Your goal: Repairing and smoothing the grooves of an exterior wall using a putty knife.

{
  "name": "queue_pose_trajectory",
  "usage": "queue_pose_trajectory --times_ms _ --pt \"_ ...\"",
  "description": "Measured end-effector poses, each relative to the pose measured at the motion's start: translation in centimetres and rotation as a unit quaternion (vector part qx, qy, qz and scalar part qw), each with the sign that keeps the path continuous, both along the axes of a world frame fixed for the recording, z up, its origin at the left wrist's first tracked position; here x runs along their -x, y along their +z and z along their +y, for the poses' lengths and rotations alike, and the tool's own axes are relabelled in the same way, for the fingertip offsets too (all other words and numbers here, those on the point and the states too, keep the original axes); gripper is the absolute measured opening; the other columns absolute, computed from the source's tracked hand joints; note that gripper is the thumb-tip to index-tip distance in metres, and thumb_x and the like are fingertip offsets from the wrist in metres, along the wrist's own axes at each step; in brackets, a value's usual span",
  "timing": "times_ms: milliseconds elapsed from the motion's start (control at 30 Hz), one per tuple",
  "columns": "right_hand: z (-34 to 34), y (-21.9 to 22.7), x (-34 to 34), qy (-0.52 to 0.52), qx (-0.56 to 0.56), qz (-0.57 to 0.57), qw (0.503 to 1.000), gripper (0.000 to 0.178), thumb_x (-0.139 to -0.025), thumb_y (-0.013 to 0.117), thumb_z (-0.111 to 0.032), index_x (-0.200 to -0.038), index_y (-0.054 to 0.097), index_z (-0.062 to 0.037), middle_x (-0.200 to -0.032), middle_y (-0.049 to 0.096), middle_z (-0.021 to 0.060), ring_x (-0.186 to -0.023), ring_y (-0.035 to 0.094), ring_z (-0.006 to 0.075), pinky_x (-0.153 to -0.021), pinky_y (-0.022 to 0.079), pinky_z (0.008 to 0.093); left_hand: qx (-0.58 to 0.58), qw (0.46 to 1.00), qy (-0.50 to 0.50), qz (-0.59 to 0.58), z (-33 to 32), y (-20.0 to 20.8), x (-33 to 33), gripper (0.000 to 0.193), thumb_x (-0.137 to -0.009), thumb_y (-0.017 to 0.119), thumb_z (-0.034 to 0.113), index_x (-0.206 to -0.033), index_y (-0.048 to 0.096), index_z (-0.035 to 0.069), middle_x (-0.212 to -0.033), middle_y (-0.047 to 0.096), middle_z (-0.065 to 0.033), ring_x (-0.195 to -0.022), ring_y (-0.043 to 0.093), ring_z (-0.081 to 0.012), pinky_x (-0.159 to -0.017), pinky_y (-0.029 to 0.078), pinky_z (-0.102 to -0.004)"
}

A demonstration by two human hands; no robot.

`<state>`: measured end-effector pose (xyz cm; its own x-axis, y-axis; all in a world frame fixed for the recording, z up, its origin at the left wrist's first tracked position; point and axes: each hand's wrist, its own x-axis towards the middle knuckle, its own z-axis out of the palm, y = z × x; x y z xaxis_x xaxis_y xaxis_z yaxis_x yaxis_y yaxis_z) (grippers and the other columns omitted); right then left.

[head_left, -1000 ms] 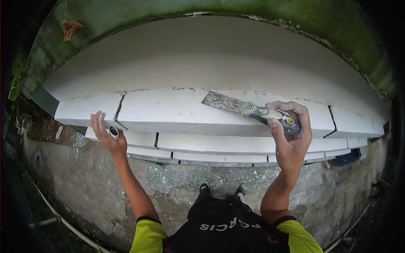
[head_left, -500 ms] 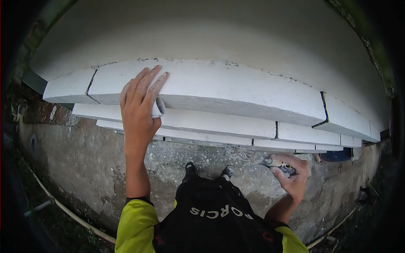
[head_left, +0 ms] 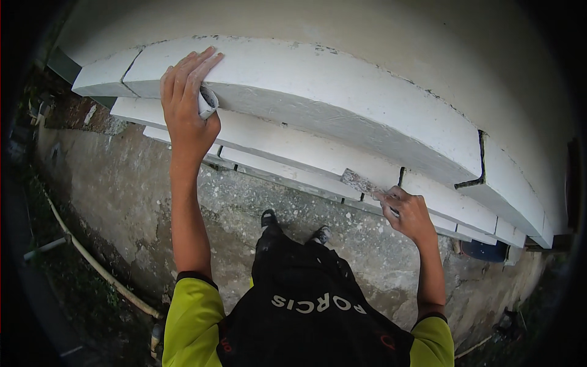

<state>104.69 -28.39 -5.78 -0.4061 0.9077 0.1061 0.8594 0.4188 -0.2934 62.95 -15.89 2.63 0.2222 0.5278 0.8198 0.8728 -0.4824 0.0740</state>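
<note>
My left hand [head_left: 188, 101] lies against the front of the topmost white ledge [head_left: 293, 76], its dusty fingertips resting on the upper face. A rolled white sheet [head_left: 208, 103], greyish inside, is tucked between that palm and the ledge. My right hand [head_left: 408, 213] is closed round the handle of a putty knife, whose flat, speckled blade [head_left: 359, 181] points up and left in front of the second white ledge [head_left: 293, 147]. Whether the blade touches that ledge I cannot tell.
Dark gaps [head_left: 469, 182] split the stepped ledges into sections below a plain wall [head_left: 367, 24]. My feet stand on stained concrete [head_left: 122, 196] spattered with white. A pale pipe [head_left: 92, 263] runs along the left, and a dark blue container [head_left: 483, 249] sits under the ledges at right.
My right hand has raised the putty knife from over the concrete up toward the ledges, turning the blade upward. The left hand keeps its hold at the top ledge while the view has tilted.
</note>
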Motion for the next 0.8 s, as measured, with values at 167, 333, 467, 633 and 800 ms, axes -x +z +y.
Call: queue_pose_trajectory --times_ms 167,333,467,633,800 --pt "4.0 1.5 0.2 0.099 0.032 -0.088 0.991 0.027 -0.089 0.065 -0.020 -0.115 0.072 -0.0211 -0.087 0.065 0.0080 -0.067 0.064 0.0297 -0.057 0.053 0.0408 -0.048 0.999 -0.011 0.007 0.6 -0.3 0.2 0.073 -0.061 0.056 -0.013 -0.129 0.059 0.015 -0.133 0.061 -0.0019 -0.128 0.050 -0.0276 -0.110 0.034 -0.0445" --pt "4.0 1.8 0.0 0.110 0.052 -0.108 0.987 0.032 -0.087 0.067 -0.017 -0.118 0.072 -0.0207 -0.085 0.063 0.0093 -0.069 0.062 0.0301 -0.063 0.051 0.0409 -0.062 0.998 -0.006 0.014 0.3 -0.4 0.2 0.072 -0.060 0.055 -0.014 -0.126 0.061 0.014 -0.129 0.062 -0.0027 -0.124 0.051 -0.0279 -0.107 0.037 -0.0409" --pt "4.1 1.1 -0.5 0.109 0.040 -0.091 0.989 0.032 -0.087 0.068 -0.017 -0.119 0.072 -0.0210 -0.087 0.065 0.0093 -0.072 0.062 0.0309 -0.066 0.051 0.0406 -0.053 0.998 0.000 0.029 0.0 -0.2 0.4 0.075 -0.060 0.060 -0.015 -0.129 0.058 0.014 -0.134 0.060 -0.0036 -0.130 0.049 -0.0280 -0.112 0.034 -0.0406" --pt "5.5 -0.4 -0.8 0.132 0.050 -0.062 0.988 0.031 -0.089 0.066 -0.019 -0.118 0.072 -0.0214 -0.089 0.066 0.0095 -0.074 0.064 0.0309 -0.066 0.051 0.0429 -0.048 0.999 -0.004 0.026 -0.1 0.4 -0.8 0.075 -0.059 0.063 -0.014 -0.129 0.059 0.014 -0.134 0.060 -0.0034 -0.130 0.049 -0.0276 -0.111 0.034 -0.0405" --pt "5.0 1.4 -0.8 0.109 0.093 -0.089 0.986 0.032 -0.088 0.066 -0.020 -0.120 0.071 -0.0225 -0.087 0.066 0.0095 -0.077 0.065 0.0303 -0.067 0.052 0.0414 -0.040 0.999 0.012 0.029 -0.6 0.1 -0.7 0.075 -0.059 0.062 -0.014 -0.129 0.058 0.014 -0.135 0.060 -0.0036 -0.130 0.048 -0.0281 -0.112 0.034 -0.0405"
